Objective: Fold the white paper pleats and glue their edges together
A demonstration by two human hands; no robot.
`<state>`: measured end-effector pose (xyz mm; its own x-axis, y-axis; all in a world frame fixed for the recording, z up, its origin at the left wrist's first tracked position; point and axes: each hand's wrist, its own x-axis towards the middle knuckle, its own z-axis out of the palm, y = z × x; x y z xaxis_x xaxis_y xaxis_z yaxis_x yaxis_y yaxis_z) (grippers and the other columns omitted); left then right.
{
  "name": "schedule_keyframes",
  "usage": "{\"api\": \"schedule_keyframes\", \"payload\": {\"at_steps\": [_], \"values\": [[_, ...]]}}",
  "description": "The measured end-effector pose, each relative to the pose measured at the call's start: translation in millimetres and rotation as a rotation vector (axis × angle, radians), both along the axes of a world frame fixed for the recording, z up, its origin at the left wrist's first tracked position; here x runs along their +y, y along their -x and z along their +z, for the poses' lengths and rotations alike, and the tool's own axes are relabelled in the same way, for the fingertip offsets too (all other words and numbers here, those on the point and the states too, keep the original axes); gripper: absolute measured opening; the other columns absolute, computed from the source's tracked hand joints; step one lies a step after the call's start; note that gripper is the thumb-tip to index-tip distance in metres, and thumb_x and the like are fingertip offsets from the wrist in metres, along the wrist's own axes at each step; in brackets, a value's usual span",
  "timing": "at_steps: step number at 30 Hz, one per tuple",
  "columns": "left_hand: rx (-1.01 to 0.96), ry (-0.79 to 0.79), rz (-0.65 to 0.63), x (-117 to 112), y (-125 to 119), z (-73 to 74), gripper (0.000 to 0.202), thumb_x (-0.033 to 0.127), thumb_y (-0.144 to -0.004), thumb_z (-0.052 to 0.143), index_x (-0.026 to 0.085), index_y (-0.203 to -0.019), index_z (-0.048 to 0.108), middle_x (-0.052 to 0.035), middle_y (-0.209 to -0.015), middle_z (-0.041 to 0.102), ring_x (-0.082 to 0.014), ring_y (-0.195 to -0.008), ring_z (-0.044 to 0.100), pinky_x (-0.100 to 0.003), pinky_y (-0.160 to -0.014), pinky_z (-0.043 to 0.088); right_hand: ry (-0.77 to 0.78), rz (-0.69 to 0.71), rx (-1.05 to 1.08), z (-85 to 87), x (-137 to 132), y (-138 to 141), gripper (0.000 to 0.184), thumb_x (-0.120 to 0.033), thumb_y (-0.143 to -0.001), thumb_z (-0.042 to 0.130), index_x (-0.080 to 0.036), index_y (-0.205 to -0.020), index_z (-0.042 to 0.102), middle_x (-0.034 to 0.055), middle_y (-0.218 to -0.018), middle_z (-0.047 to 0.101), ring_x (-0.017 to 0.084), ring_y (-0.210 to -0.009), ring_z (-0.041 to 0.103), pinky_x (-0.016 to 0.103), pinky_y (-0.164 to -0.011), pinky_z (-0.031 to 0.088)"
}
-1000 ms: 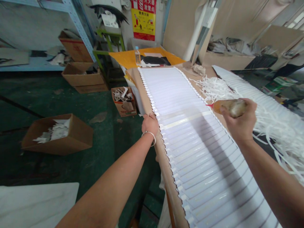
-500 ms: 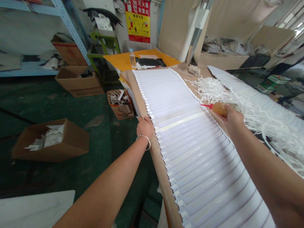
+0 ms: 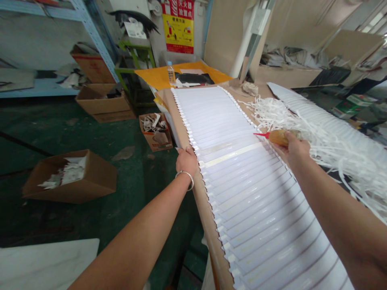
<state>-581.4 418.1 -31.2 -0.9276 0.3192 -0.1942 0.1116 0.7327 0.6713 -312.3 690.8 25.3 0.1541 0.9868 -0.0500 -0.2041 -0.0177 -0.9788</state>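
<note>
A long run of overlapping white sheets (image 3: 242,193) lies along the table, with small white tabs down both sides. My right hand (image 3: 298,149) is closed around an amber glue bottle (image 3: 279,137) with a thin red nozzle. The bottle lies nearly level, its tip pointing left just over the right edge of the sheets, close to a pale strip (image 3: 232,155) crossing them. My left hand (image 3: 186,160), a bracelet on its wrist, is closed at the table's left edge beside the sheets. A small pale tip shows by its fingers; what it grips is hidden.
Loose white strips (image 3: 302,129) pile up on the right, next to a second run of sheets (image 3: 326,117). Left of the table, cardboard boxes (image 3: 99,177) (image 3: 157,141) of scraps stand on the green floor. A plastic bottle (image 3: 171,74) stands at the far end.
The red nozzle tip has shifted slightly left over the sheets' edge. My left hand stays at the table edge. The whole view has moved a little.
</note>
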Motion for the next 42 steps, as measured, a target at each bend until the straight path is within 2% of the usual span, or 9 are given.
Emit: {"api": "schedule_keyframes", "payload": {"at_steps": [3, 8, 13, 16, 23, 32, 42], "values": [[-0.005, -0.003, -0.003, 0, 0, 0.3, 0.035, 0.039, -0.111, 0.038, 0.012, -0.121, 0.059, -0.0230, -0.115, 0.076, -0.0336, -0.108, 0.076, -0.039, -0.089, 0.056, -0.020, -0.022, -0.035, 4.7, -12, 7, 0.043, -0.022, -0.074, 0.081, -0.020, -0.106, 0.052, 0.0109, -0.124, 0.064, 0.030, -0.102, 0.074, 0.048, -0.067, 0.070], [-0.018, -0.010, -0.002, -1, -1, 2.9, 0.034, 0.040, -0.111, 0.038, 0.014, -0.119, 0.059, -0.0219, -0.115, 0.077, -0.0327, -0.109, 0.076, -0.038, -0.088, 0.056, -0.062, 0.079, -0.076, 13.4, -39, 17, 0.038, -0.024, -0.071, 0.084, -0.019, -0.097, 0.057, 0.0075, -0.104, 0.071, 0.028, -0.093, 0.076, 0.045, -0.068, 0.071], [-0.032, -0.019, -0.002, -1, -3, 5.4, 0.033, 0.039, -0.111, 0.038, 0.014, -0.119, 0.058, -0.0219, -0.114, 0.077, -0.0320, -0.107, 0.076, -0.038, -0.088, 0.056, -0.106, 0.165, -0.089, 19.0, -65, 27, 0.034, -0.027, -0.070, 0.086, -0.019, -0.093, 0.061, 0.0063, -0.095, 0.071, 0.029, -0.093, 0.076, 0.050, -0.071, 0.071], [-0.035, -0.027, -0.002, -1, -3, 4.9, 0.034, 0.039, -0.112, 0.037, 0.013, -0.120, 0.058, -0.0220, -0.115, 0.077, -0.0321, -0.108, 0.076, -0.038, -0.088, 0.056, -0.111, 0.194, -0.081, 19.0, -77, 34, 0.034, -0.027, -0.070, 0.085, -0.020, -0.092, 0.060, 0.0060, -0.095, 0.071, 0.029, -0.093, 0.076, 0.050, -0.070, 0.071], [-0.040, -0.040, -0.003, -2, -4, 3.4, 0.032, 0.040, -0.112, 0.038, 0.015, -0.119, 0.058, -0.0203, -0.114, 0.077, -0.0313, -0.106, 0.076, -0.037, -0.086, 0.056, -0.114, 0.284, -0.102, 15.2, -99, 53, 0.047, -0.035, -0.064, 0.090, -0.020, -0.096, 0.059, 0.0063, -0.101, 0.071, 0.029, -0.097, 0.074, 0.048, -0.069, 0.070], [-0.052, -0.042, 0.000, -2, -5, 5.8, 0.033, 0.039, -0.112, 0.038, 0.014, -0.120, 0.058, -0.0210, -0.116, 0.077, -0.0311, -0.107, 0.076, -0.037, -0.085, 0.055, -0.121, 0.356, -0.154, 14.8, -133, 81, 0.056, -0.046, -0.062, 0.091, -0.021, -0.098, 0.056, 0.0060, -0.103, 0.070, 0.025, -0.091, 0.073, 0.043, -0.065, 0.069], [-0.054, -0.043, -0.012, -4, -6, 10.3, 0.035, 0.039, -0.112, 0.037, 0.014, -0.122, 0.058, -0.0215, -0.116, 0.077, -0.0312, -0.108, 0.076, -0.037, -0.087, 0.055, -0.130, 0.429, -0.186, 15.3, -169, 109, 0.063, -0.048, -0.062, 0.092, -0.024, -0.105, 0.052, 0.0026, -0.103, 0.066, 0.026, -0.091, 0.071, 0.049, -0.071, 0.068]]}}
